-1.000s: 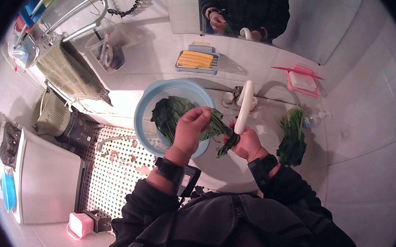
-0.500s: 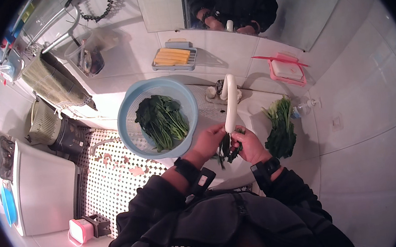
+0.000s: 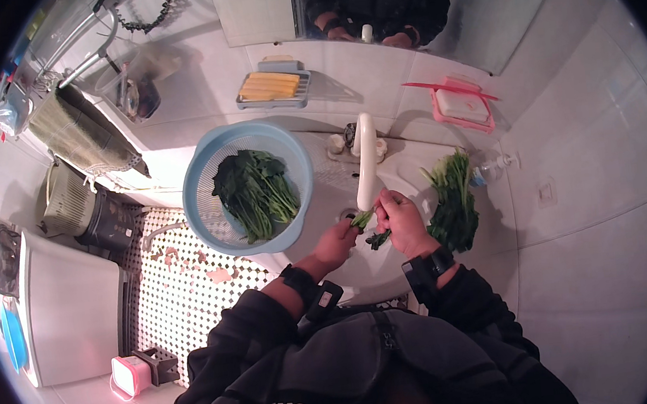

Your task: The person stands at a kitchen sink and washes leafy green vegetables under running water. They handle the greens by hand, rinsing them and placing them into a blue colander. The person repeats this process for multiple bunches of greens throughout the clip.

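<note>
Over the white sink (image 3: pixel 354 281), just below the white curved faucet (image 3: pixel 367 159), both my hands work on leafy greens. My left hand (image 3: pixel 335 244) is closed round a small bunch of leafy greens (image 3: pixel 362 219), its pale green stem ends poking out. My right hand (image 3: pixel 405 225) pinches at these stems with thumb and forefinger; dark leaves hang beside it. To the left, a blue colander (image 3: pixel 193 207) holds a heap of greens (image 3: pixel 256 193) with dark leaves. Another bunch of greens (image 3: pixel 452 201) lies on the sink's right side.
A clear pump bottle (image 3: pixel 488 168) stands behind the right bunch. On the wall hang a grey rack with yellow bars (image 3: pixel 269 86) and a pink soap dish (image 3: pixel 465 114). A green towel (image 3: pixel 83 130) hangs at left, above a dark bucket (image 3: pixel 106 223). A mirror (image 3: pixel 375 6) is ahead.
My right hand has risen slightly and turned, now pinching at the stem ends. The held greens have shifted, with pale stems now upward at my left hand. The whole view has moved a little.
</note>
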